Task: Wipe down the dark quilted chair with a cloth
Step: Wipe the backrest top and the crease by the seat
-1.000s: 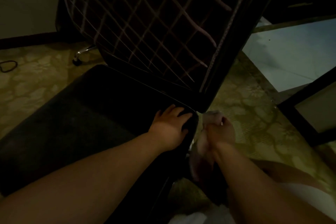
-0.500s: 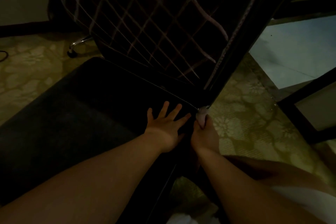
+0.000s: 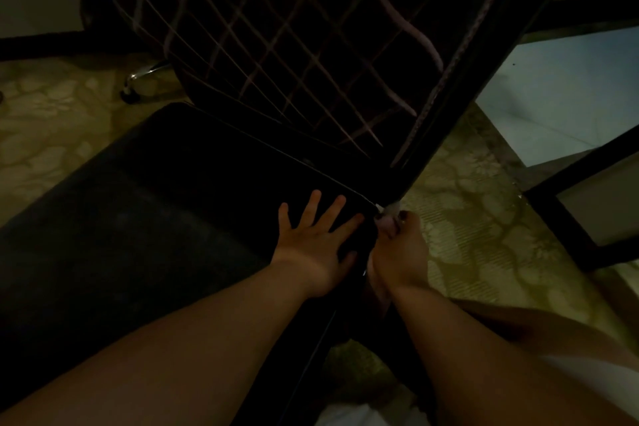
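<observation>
At the seat's right rear corner, seen from the head camera, the right hand [image 3: 397, 252] clenches a pale cloth [image 3: 389, 223] and pushes it into the joint where the quilted back [image 3: 311, 45] meets the seat [image 3: 138, 235] of the chair. The left hand [image 3: 316, 239] lies flat on the seat just beside it, fingers spread and straight, gripping nothing, and it appears to steady the chair.

Risks from here, as a judgement: the chair stands on casters [image 3: 129, 93], so a hard push at the corner could roll or swivel it away unless the flat hand holds firm. Only a small wad of cloth shows past the fingers, so knuckles rather than cloth may rub the piping, and the cloth could snag in the tight gap. The dim light makes it easy to miss patches in the quilting.

Compared with a second ago, the left hand's fingers have gone from curled over the seat edge to splayed flat. The right hand has moved in from beside the chair to the corner joint, and less cloth shows.
</observation>
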Demonstrator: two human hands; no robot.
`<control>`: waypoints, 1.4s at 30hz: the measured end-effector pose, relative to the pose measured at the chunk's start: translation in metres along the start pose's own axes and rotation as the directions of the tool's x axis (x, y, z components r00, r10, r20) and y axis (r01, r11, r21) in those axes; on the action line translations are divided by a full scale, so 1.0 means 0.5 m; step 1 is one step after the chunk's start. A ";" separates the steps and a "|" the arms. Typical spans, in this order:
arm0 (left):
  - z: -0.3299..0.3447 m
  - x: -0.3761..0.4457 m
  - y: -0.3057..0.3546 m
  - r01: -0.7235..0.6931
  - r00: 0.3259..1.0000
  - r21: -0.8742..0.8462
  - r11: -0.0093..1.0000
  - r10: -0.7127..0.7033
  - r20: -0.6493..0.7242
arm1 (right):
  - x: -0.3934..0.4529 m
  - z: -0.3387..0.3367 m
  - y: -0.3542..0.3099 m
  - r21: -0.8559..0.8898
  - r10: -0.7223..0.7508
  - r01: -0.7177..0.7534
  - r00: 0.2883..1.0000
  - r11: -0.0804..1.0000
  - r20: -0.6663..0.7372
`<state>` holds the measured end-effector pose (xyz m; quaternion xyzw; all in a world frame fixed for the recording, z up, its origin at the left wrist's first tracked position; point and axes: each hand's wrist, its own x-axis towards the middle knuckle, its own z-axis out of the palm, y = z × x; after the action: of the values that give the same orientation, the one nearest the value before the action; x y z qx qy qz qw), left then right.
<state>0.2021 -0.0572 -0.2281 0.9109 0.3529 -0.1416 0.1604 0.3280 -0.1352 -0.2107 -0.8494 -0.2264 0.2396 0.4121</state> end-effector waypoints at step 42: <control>0.007 0.007 -0.012 -0.039 0.995 0.021 0.999 0.041 -0.095 | 0.121 -0.047 0.005 -0.656 -0.207 0.686 0.724 0.314 0.658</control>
<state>0.1999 -0.0523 -0.2335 0.9249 0.3406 -0.0981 0.1376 0.3897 -0.1153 -0.2130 -0.7478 -0.6390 0.1514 -0.0977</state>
